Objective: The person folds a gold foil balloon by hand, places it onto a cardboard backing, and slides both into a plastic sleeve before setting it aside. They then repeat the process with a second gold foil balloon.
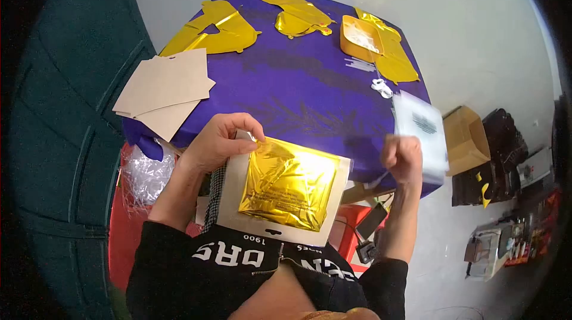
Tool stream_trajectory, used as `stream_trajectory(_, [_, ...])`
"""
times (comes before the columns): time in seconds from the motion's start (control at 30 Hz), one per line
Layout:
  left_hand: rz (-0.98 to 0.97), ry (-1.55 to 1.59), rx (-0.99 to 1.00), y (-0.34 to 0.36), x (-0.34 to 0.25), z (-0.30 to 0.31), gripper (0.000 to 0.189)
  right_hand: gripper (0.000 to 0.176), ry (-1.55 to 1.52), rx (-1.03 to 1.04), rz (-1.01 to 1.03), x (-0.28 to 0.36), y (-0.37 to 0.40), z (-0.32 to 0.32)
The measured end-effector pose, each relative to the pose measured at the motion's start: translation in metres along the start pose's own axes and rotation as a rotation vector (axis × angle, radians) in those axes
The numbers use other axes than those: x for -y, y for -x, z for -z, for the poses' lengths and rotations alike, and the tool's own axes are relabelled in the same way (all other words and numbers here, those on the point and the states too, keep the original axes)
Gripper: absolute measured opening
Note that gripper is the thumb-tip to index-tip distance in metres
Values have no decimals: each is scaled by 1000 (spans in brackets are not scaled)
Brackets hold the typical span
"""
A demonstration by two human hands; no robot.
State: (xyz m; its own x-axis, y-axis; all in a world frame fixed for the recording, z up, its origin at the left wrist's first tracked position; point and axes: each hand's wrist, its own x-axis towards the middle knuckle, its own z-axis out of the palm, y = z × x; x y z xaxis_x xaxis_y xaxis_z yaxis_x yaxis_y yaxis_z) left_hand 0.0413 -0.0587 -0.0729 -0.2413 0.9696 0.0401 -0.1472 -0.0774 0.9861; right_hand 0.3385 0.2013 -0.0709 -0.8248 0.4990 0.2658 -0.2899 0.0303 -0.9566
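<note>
My left hand (229,138) pinches the upper edge of a folded gold foil balloon (289,186). The foil lies against a beige backing card (232,216) with a hanger slot at its lower edge, and a clear film edge shows at the right. This pack rests tilted against my body, at the near table edge. My right hand (403,159) is apart from it, fingers curled and slightly blurred. Whatever those fingers may hold is hidden. Just beyond that hand lies a stack of clear plastic bags (422,126) on the table's right corner.
Flat gold balloons (229,28) lie along the far side of the purple-covered table (286,76). Beige cards (170,85) are stacked at the left. A yellow tub (360,49) with white pieces and a white ribbon coil (381,88) sit at the right. An open carton (468,141) stands beyond.
</note>
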Motion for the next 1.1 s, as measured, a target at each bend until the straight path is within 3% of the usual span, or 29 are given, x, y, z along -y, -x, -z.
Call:
stream_trajectory(0.03, [3,-8,6,-1,-2,-2,15,40,56,-75,-35,15,-9,-10])
stream_trajectory(0.1, [24,-7,-24,-3,-15,-13,20,39,457,-165,-168,30,-23,-48])
stream_trajectory(0.23, [17,-154,-39,-7,-24,-16,30,39,751,415,-165,23,-35,-80])
stream_trajectory(0.3, [78,-146,-75,-6,-25,-13,36,37,602,600,-285,16,-35,-77])
stream_trajectory(0.33, [108,-118,-86,-3,-26,-13,37,35,525,593,-424,21,-33,-79])
stream_trajectory(0.47, [97,9,-28,-7,-21,-11,41,29,370,691,-308,11,-25,-60])
stream_trajectory(0.5, [92,26,13,-11,-21,-9,41,27,359,663,-338,13,-23,-55])
stream_trajectory(0.57, [76,52,-137,-22,-21,-19,38,24,339,607,-397,21,-17,-41])
stream_trajectory(0.63, [8,75,-198,-31,-24,-24,39,23,436,237,-404,34,-5,-14])
stream_trajectory(0.7, [-106,96,-173,-29,-26,-16,42,26,210,-180,-365,32,6,26])
stream_trajectory(0.73, [-82,41,-138,-30,-21,-4,43,31,243,-395,-237,41,5,28])
stream_trajectory(0.83, [29,41,-90,-34,-16,0,38,41,64,-738,47,38,-11,82])
stream_trajectory(0.93, [84,59,-96,-48,-12,-19,31,48,-145,-854,41,50,-52,89])
stream_trajectory(1.0, [80,53,-45,-55,-10,-28,26,59,-34,-654,-12,35,-74,81])
stream_trajectory(1.1, [35,5,-49,-57,-10,-51,26,74,4,-327,-132,29,-94,17])
